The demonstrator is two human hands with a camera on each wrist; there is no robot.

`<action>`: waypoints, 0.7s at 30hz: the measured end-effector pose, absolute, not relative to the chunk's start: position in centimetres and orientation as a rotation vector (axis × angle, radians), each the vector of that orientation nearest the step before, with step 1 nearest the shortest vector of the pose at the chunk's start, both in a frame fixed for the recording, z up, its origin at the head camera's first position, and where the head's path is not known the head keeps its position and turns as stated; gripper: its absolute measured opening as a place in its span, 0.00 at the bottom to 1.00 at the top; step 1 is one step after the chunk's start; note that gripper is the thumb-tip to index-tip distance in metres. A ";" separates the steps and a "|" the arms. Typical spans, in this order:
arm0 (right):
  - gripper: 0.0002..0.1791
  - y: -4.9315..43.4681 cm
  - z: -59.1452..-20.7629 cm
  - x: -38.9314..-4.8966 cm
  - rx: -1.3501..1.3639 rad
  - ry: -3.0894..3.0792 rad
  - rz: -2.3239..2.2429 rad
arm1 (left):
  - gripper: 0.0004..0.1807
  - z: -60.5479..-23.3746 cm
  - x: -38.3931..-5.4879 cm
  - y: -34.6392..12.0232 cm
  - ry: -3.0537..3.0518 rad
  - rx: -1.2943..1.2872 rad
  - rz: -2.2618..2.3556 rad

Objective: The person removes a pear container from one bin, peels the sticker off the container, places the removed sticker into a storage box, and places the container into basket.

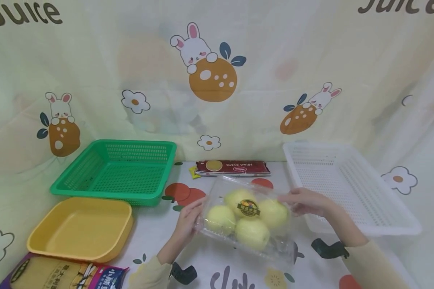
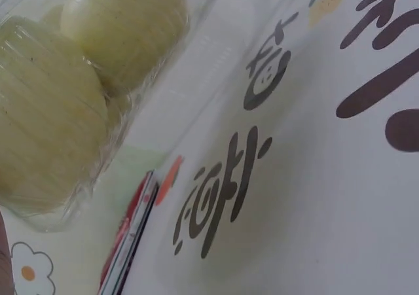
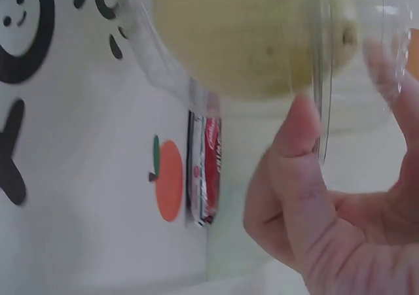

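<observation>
A clear plastic pack of fruit (image 1: 252, 234) is held up above the table between both hands. Several pale yellow-green round fruits, apples or pears, fill it, and a dark label sits on top. My left hand (image 1: 188, 218) grips the pack's left edge; in the left wrist view only a sliver of it shows. At the opposite edge, my right hand (image 1: 305, 202) pinches the plastic rim. The right wrist view shows the thumb (image 3: 301, 135) on one side of that rim and a finger on the other.
A green basket (image 1: 159, 194) stands at the back left, with a yellow tub (image 1: 79, 233) before it. In the front left corner lies a noodle packet (image 1: 58, 273). A red biscuit packet (image 1: 233, 168) rests by the rear curtain. A white basket (image 1: 361, 228) stands right.
</observation>
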State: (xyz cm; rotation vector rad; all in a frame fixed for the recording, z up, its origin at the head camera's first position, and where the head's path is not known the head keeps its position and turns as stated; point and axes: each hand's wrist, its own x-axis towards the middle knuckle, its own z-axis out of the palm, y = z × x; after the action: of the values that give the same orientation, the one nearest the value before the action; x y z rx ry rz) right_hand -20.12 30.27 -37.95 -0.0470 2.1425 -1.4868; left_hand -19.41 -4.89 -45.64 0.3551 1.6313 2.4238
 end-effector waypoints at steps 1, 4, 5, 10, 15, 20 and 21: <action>0.16 30.1 -38.1 -20.1 -0.043 2.151 -1.506 | 0.25 -45.7 -19.3 -4.9 1.642 0.338 2.425; 0.14 29.7 -38.9 -19.9 -0.053 2.165 -1.588 | 0.27 -45.7 -19.1 -5.1 1.668 0.294 2.424; 0.13 29.6 -39.2 -19.8 -0.058 2.157 -1.624 | 0.27 -45.7 -19.0 -5.1 1.684 0.285 2.419; 0.07 28.8 -40.3 -19.2 -0.114 2.065 -1.800 | 0.25 -46.0 -18.5 -5.2 1.712 0.282 2.436; 0.10 27.8 -41.3 -18.3 -0.069 2.067 -1.839 | 0.22 -46.5 -18.1 -5.3 1.745 0.230 2.452; 0.17 27.3 -42.2 -17.1 -0.014 2.094 -1.810 | 0.21 -47.0 -17.8 -5.4 1.765 0.184 2.461; 0.17 27.3 -42.4 -16.9 -0.045 2.087 -1.800 | 0.21 -47.1 -17.8 -5.4 1.772 0.178 2.463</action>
State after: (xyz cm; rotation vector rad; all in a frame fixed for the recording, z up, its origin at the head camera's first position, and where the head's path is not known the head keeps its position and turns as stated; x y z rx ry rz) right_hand -16.94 27.33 -42.35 -0.0449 2.0868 -1.7999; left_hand -17.79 -5.41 -47.10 0.1776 1.7721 2.4626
